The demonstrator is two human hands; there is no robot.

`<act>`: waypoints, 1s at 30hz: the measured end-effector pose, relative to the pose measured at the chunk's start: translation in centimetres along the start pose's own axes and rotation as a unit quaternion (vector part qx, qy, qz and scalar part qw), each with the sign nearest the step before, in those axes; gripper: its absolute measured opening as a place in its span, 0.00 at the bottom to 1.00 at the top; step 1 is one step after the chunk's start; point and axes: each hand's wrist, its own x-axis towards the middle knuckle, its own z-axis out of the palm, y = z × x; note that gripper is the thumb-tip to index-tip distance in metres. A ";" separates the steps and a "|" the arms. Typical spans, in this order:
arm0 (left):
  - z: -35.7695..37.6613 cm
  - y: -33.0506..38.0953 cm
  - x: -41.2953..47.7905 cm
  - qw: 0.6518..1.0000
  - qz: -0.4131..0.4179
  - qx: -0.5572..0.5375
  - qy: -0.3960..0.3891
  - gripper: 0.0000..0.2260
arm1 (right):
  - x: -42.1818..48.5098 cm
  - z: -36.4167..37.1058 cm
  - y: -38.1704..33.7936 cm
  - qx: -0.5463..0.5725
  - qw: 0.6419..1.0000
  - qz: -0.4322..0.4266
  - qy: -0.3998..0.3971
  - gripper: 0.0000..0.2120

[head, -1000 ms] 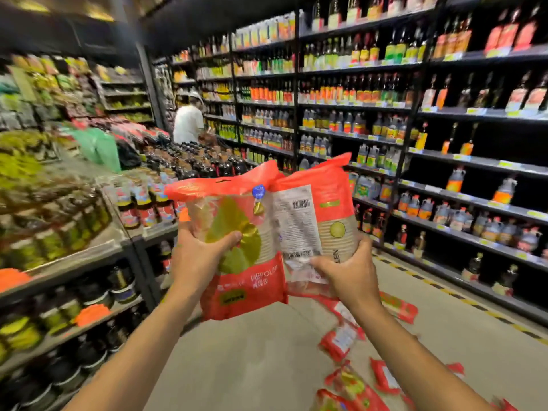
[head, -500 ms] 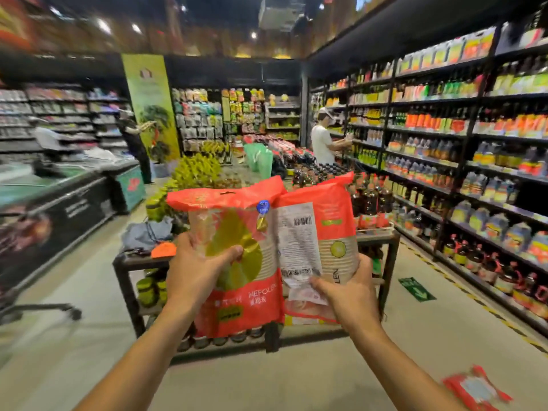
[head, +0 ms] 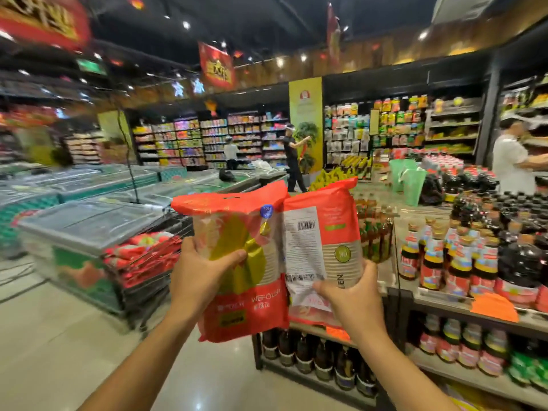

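With the left hand (head: pixel 204 271) curled round the left cup pack (head: pixel 252 307) and the right hand (head: pixel 353 295) round the right cup pack (head: pixel 323 221), both packs aloft and touching, the slick film could slip free or a swing could knock the sauce bottles (head: pixel 430 262).

The left hand (head: pixel 198 274) and right hand (head: pixel 353 298) carry the two red packs (head: pixel 246 307), clear of any surface. Below, the glossy tiled floor (head: pixel 74 336) bears a black display stand (head: pixel 398 307) at right. Sauce bottles (head: pixel 462 262) stand packed on its top shelf beside an orange price card (head: pixel 493 307), with more bottles (head: pixel 323 360) on its lower shelf. At left a wire basket (head: pixel 148 292) holds red packets (head: pixel 142 250), beside glass-lidded chest freezers (head: pixel 89 223).
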 end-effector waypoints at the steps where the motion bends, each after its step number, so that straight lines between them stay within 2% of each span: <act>1: -0.3 -0.2 0.3 1.000 0.001 0.005 0.017 0.42 | 0.8 0.7 0.1 0.003 1.000 -0.002 -0.015 0.35; 3: -0.9 -0.2 0.6 0.998 0.004 0.023 0.055 0.43 | 2.0 2.2 0.4 0.013 0.999 -0.004 -0.046 0.35; 6: -2.3 -0.6 0.8 0.994 -0.017 0.064 0.085 0.39 | 2.9 4.7 0.4 0.031 0.995 -0.011 -0.092 0.35; 10: -4.2 -1.2 1.4 0.985 -0.036 0.096 0.138 0.47 | 3.8 8.3 0.4 0.045 0.991 -0.011 -0.127 0.34; 16: -6.0 -3.4 3.4 0.976 -0.074 0.108 0.176 0.48 | 5.3 13.2 0.6 0.061 0.982 -0.019 -0.180 0.34; 23: -7.0 -7.3 8.2 0.970 -0.099 0.100 0.197 0.49 | 8.3 19.5 1.1 0.061 0.978 -0.027 -0.198 0.34; 30: -7.6 -11.6 16.7 0.973 -0.095 0.077 0.194 0.52 | 13.1 27.4 0.6 0.036 0.979 -0.042 -0.194 0.33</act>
